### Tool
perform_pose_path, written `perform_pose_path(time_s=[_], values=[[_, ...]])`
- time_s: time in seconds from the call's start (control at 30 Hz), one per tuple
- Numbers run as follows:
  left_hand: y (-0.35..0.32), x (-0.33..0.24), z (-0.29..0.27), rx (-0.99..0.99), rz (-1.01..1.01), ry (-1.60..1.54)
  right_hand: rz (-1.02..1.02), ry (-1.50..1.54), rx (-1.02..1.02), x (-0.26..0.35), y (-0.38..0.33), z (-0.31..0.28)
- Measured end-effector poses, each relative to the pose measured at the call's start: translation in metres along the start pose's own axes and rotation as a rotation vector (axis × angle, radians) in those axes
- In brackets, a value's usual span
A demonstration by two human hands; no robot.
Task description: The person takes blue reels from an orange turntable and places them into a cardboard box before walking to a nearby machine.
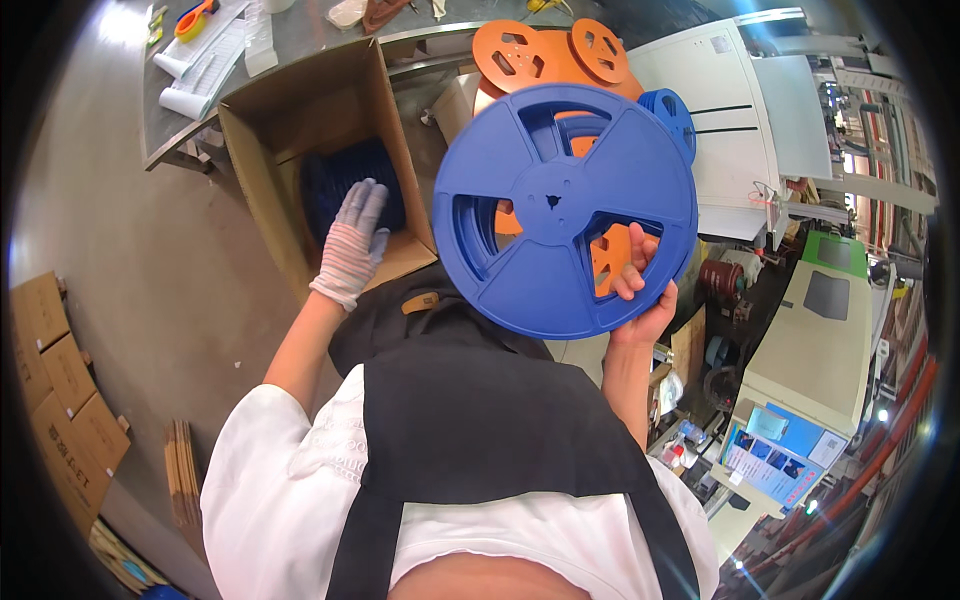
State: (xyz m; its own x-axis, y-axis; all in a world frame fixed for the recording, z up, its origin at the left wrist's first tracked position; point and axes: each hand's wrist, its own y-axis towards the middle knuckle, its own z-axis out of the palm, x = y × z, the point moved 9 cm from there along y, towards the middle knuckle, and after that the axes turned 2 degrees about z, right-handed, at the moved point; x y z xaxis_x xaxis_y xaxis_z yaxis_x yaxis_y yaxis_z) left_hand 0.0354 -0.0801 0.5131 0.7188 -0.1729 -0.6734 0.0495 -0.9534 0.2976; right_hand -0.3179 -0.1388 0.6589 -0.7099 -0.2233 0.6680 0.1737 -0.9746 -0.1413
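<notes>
My right hand point(645, 290), bare, grips a large blue plastic reel point(555, 235), with its fingers showing through one of the reel's cut-outs and the palm at the rim. The reel's flat face is turned up toward me; further blue edges show through its openings, but I cannot tell how many reels are together. My left hand point(355, 235) wears a white and pink striped glove. Its fingers are stretched out, holding nothing, over the open cardboard box point(262, 185). Inside the box, dark blue reels point(335, 190) stand on edge close to those fingers; whether they touch is unclear.
Orange reels point(510, 55) and a smaller blue reel point(672, 118) lie beyond the held reel. A metal table point(310, 45) with papers point(208, 75) and orange tape point(196, 20) stands far left. Closed cartons point(70, 375) are stacked left; machines point(810, 330) line the right.
</notes>
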Motion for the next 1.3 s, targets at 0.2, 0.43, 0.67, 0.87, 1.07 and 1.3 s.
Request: perform_pose_path(time_s=[0.2,0.43,0.67,0.87,1.07,1.3], values=[[0.02,-0.106,-0.017,0.028,0.56,0.077,0.023,0.188,0.101,-0.001,0.001,0.005],[0.026,-0.12,-0.02,0.087,0.625,0.076,0.061,0.233,0.117,-0.003,0.004,0.01],[0.03,-0.12,-0.028,0.085,0.619,0.112,0.094,0.16,0.044,-0.009,0.007,0.015],[0.035,-0.094,-0.035,0.132,0.264,-0.335,0.12,0.005,0.03,-0.015,0.017,0.021],[-0.013,-0.04,-0.008,0.125,-0.636,-1.713,0.167,-0.249,-0.158,-0.017,0.019,-0.008],[-0.04,-0.018,-0.006,0.021,-0.811,-1.943,0.208,-0.468,-0.284,-0.021,0.015,-0.019]])
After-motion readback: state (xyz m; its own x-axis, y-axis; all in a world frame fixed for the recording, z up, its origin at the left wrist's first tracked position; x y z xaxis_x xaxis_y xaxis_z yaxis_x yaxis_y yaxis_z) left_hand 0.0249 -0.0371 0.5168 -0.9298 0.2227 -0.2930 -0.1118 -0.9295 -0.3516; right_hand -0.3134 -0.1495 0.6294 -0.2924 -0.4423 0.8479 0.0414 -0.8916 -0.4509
